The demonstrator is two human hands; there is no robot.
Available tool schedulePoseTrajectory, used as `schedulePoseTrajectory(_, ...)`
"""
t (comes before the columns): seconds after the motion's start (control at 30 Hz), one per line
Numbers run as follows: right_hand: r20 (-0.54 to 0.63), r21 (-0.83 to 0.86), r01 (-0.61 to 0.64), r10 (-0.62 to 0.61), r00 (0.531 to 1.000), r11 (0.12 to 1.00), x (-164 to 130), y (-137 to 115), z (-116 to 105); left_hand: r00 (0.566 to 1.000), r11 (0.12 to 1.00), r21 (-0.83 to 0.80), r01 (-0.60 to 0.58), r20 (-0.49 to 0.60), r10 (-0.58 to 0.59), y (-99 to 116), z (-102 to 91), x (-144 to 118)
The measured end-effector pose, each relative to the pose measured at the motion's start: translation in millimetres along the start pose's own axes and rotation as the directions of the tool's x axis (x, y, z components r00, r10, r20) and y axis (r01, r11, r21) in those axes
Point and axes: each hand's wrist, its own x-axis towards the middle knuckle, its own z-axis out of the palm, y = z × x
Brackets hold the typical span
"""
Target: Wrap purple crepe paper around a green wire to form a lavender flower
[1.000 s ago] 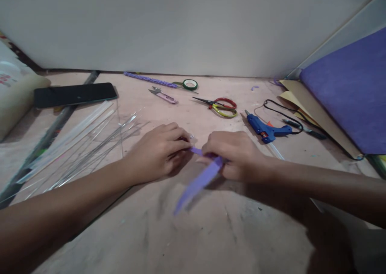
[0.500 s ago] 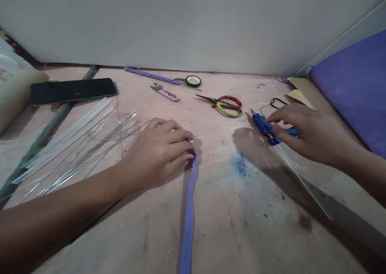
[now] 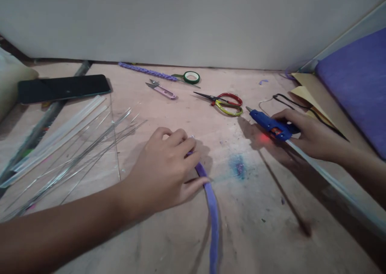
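Near centre: purple strip (image 3: pixel 212 209) runs from the near edge up under your left hand (image 3: pixel 167 167), fingers curled and pinching its far end against the table (image 3: pixel 150 242); half a second ago it lay straighter. To the right, your right hand (image 3: pixel 310 135) has now closed round the blue glue gun (image 3: pixel 268 124) (red lamp lit), lifted clear. Far: scissors (image 3: pixel 224 102), green tape roll (image 3: pixel 191 77).
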Motion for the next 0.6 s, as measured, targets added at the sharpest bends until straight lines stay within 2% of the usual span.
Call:
schedulePoseTrajectory(0.07,-0.077,0.031,-0.064,0.066,0.995,0.997,4.1,-16.1,5.4,1.0,1.0,0.009,0.016,0.012,-0.016,6.8,-1.1,1.3)
schedulePoseTrajectory(0.23,-0.185,0.083,-0.031,0.046,0.982,0.996,12.0,-61.2,14.5,0.991,0.997,0.043,0.063,0.116,-0.067,25.4,-6.8,-1.1)
schedulePoseTrajectory(0.37,-0.236,0.154,0.007,0.03,0.971,0.988,16.8,-83.1,23.8,0.974,0.993,0.047,0.105,0.196,-0.113,32.2,-12.8,-11.9)
schedulePoseTrajectory(0.47,-0.22,0.178,0.052,-0.012,0.975,0.983,19.5,-90.3,30.4,0.976,0.992,-0.005,0.129,0.176,-0.126,30.6,-15.7,-25.7)
schedulePoseTrajectory(0.6,-0.236,0.247,0.122,-0.063,0.97,0.961,26.0,-98.8,35.2,0.982,0.979,-0.134,0.153,0.132,-0.136,17.7,-17.1,-42.6)
